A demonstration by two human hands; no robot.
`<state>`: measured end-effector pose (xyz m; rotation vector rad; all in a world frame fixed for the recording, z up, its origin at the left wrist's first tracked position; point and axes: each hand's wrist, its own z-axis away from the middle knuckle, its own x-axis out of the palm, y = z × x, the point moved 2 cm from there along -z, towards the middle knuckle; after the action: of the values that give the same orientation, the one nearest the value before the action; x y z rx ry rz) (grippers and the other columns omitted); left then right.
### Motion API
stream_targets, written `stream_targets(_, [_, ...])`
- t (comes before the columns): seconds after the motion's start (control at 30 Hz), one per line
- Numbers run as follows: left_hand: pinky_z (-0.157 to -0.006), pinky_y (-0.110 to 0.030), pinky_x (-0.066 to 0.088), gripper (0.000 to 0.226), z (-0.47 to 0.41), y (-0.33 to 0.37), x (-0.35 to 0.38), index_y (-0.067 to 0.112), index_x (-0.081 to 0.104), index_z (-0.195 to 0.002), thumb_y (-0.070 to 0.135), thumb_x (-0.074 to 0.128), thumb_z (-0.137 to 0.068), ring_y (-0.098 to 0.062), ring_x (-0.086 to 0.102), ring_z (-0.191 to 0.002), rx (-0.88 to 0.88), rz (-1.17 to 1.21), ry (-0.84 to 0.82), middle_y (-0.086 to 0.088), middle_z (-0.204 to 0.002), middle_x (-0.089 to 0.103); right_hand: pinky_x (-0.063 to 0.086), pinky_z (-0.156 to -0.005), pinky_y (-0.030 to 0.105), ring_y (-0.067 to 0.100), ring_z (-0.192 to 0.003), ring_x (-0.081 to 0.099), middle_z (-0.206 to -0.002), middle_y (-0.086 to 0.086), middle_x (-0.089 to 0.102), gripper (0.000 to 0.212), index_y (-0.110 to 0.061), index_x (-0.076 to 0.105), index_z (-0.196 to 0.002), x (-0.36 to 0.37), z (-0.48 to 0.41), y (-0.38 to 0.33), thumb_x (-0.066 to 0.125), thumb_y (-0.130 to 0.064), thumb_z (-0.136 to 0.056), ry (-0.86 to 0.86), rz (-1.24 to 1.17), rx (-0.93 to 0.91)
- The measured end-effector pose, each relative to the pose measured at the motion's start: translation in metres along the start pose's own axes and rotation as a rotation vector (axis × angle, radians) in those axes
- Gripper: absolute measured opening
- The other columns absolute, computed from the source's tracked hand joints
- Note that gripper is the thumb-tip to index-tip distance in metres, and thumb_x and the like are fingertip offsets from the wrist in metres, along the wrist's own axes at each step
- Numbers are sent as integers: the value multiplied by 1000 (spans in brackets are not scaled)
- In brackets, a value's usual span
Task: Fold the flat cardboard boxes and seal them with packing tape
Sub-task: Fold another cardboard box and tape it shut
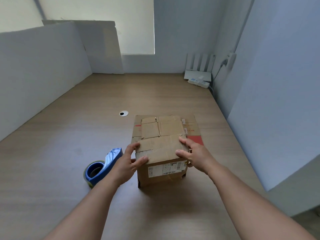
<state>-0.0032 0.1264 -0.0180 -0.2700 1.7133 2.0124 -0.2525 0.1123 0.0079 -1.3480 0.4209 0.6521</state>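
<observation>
Worn brown cardboard box (161,172) stands mid-tabletop (78,129), toward near edge, straight ahead of person. Left hand (127,164) grips its near-left top corner and right hand (192,154) its near-right, both curled over folded near flap (159,146). Top seam runs away from person. Blue tape dispenser with roll (102,165) lies just left of box, nearer left hand. Contents hidden. Sealing judged still to come.

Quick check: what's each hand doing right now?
Left hand: grips the cardboard box at its near left top corner.
Right hand: grips the box's near right top corner.
</observation>
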Motion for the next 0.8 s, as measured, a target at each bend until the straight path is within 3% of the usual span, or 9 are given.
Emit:
stream_targets(0.13, [-61,-25,57,45,2,-1,-1,36,33,-120,36,62,-86,-19,61,-94,13,28,49,6,-128,36,59,-75,34,20,-110,57,-137,-2,49,65,-29,43,-141,3,5,-1,71,-31,-83,33,-71,21])
stream_targets(0.27, [-71,-32,58,44,0,-8,2,36,31,-120,45,56,-86,-17,60,-95,50,-75,112,8,-125,37,47,-99,31,15,-121,50,-142,-4,47,63,-32,42,-142,10,12,2,68,-37,-85,73,-38,10])
stream_targets(0.4, [-73,-30,57,44,-16,-9,5,30,28,-128,37,53,-93,-18,59,-98,27,-64,115,2,-133,37,38,-108,31,15,-130,44,-145,-4,45,60,-31,43,-142,11,3,-1,65,-38,-87,62,-17,-8])
stream_targets(0.57, [-65,-18,48,41,-10,-14,-5,32,27,-119,38,56,-91,-9,58,-86,56,-61,107,0,-127,42,43,-106,40,16,-126,47,-142,-4,47,63,-28,45,-140,18,-6,2,71,-36,-83,21,-76,31])
stream_targets(0.67, [-71,-24,54,45,7,-33,-9,35,28,-117,46,58,-86,-11,59,-88,7,-261,29,2,-117,43,44,-104,39,17,-124,48,-143,-3,46,65,-30,40,-142,46,1,12,69,-38,-84,-38,-27,34])
stream_targets(0.8, [-79,-33,57,44,11,-43,-4,39,26,-118,50,54,-86,-15,58,-96,-14,-235,63,5,-118,39,41,-105,34,15,-126,45,-143,-5,45,63,-32,40,-141,53,0,15,67,-40,-85,1,23,-13])
